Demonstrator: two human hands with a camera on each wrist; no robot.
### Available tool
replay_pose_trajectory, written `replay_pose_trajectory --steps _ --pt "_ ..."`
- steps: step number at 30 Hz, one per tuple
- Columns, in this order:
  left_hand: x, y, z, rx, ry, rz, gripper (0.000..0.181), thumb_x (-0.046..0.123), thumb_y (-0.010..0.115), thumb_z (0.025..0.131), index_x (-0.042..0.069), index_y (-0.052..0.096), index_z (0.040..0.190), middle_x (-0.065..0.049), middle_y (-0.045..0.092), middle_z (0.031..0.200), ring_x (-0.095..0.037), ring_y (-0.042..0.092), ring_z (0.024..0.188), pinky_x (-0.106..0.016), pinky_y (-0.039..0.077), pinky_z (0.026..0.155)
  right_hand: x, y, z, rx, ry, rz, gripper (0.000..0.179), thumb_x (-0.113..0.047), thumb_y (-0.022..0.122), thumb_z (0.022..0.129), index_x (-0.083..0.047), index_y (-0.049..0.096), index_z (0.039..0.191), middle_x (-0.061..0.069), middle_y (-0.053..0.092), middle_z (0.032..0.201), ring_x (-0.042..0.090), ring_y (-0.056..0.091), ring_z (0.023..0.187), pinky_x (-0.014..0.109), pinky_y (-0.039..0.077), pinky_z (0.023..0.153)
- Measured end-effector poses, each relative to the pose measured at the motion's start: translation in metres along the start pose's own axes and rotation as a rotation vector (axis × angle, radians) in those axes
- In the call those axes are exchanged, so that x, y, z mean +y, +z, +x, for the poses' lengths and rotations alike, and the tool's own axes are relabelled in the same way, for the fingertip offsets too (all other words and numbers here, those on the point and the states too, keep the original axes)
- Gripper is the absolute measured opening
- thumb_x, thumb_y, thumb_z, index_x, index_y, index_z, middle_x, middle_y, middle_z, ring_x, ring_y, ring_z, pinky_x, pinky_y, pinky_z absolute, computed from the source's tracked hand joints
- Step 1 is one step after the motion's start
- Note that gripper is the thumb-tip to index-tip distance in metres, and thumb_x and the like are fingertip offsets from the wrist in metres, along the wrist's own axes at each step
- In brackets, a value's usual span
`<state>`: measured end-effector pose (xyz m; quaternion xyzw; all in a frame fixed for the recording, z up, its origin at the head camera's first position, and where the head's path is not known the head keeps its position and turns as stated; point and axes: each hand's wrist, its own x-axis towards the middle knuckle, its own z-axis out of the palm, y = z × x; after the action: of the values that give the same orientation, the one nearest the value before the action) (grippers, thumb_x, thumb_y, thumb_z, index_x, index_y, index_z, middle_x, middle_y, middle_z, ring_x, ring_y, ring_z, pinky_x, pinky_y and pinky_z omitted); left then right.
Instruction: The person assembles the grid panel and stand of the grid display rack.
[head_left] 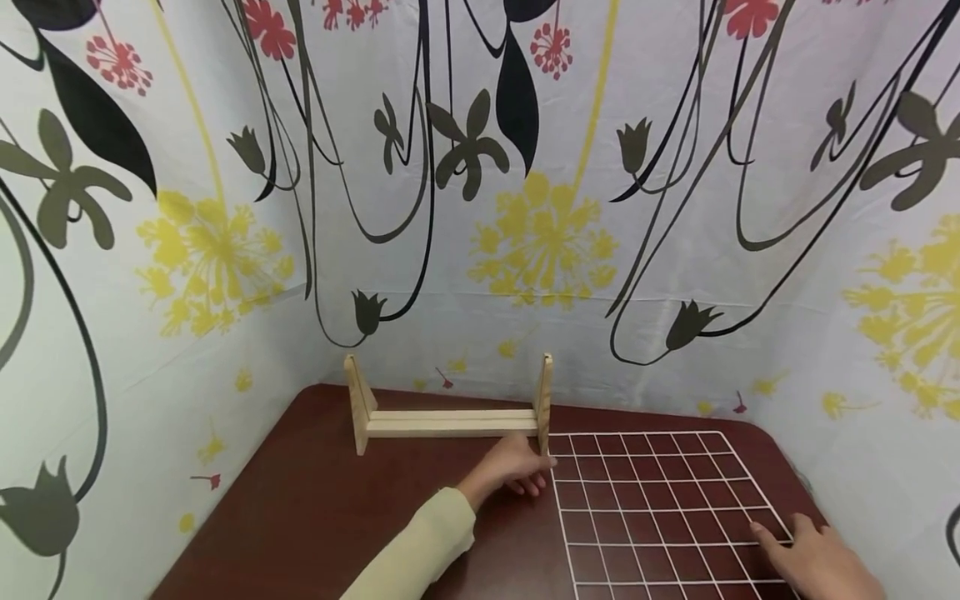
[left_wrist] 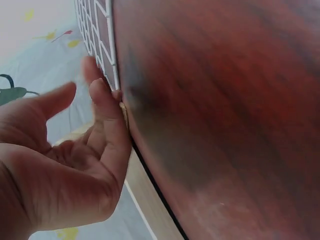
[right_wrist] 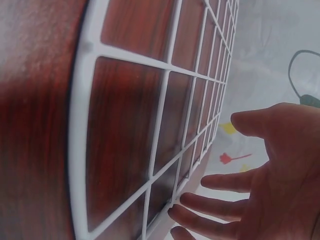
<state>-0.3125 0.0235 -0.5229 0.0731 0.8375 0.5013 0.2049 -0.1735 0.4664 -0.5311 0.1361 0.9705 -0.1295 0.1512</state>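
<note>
A white wire grid panel [head_left: 637, 509] lies flat on the right side of the table. Behind its left edge stands a pale wooden rack [head_left: 450, 430], two upright ends joined by a crossbar. My left hand [head_left: 513, 467] is at the rack's right end, beside the grid's far left corner. In the left wrist view, that hand's [left_wrist: 85, 165] thumb stands apart from its loosely bent fingers; whether they touch the wood is unclear. Over the grid's right edge, my right hand [head_left: 825, 558] has its fingers spread. The right wrist view shows this hand [right_wrist: 280, 175] gripping nothing.
The dark red-brown table [head_left: 300, 500] has rounded far corners. Patterned cloth [head_left: 465, 250] hangs close behind it and along both sides. The rack stands near the table's back edge.
</note>
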Motion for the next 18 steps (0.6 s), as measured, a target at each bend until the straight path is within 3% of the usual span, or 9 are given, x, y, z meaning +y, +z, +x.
replay_pose_trajectory --steps 5,10,18 --pt "0.0044 0.002 0.0013 -0.053 0.015 0.101 0.03 0.031 0.077 0.098 0.002 0.073 0.089 -0.012 0.078 0.073 -0.017 0.073 0.054 -0.03 0.051 0.047 -0.0043 -0.0013 0.0013 -0.013 0.028 0.001 0.12 -0.088 0.042 0.093 0.026 0.045 0.129 0.047 0.058 0.113 0.064 0.061 0.105 0.076 0.051 0.081" --pt "0.008 0.0043 0.0009 -0.071 0.008 0.141 0.034 0.033 0.076 0.098 0.001 0.073 0.089 -0.014 0.08 0.077 -0.023 0.079 0.063 -0.03 0.052 0.049 -0.0049 0.0 0.0025 -0.007 0.002 -0.007 0.117 -0.084 0.041 0.096 0.029 0.047 0.124 0.047 0.059 0.108 0.064 0.062 0.103 0.071 0.054 0.081" --pt "0.005 0.0083 0.0045 -0.03 0.0 0.192 0.035 0.035 0.076 0.098 0.004 0.072 0.084 -0.01 0.079 0.071 -0.022 0.078 0.062 -0.028 0.049 0.047 -0.0067 -0.0013 0.0034 0.02 -0.056 -0.007 0.108 -0.077 0.036 0.103 0.029 0.05 0.121 0.047 0.061 0.107 0.065 0.061 0.103 0.067 0.053 0.083"
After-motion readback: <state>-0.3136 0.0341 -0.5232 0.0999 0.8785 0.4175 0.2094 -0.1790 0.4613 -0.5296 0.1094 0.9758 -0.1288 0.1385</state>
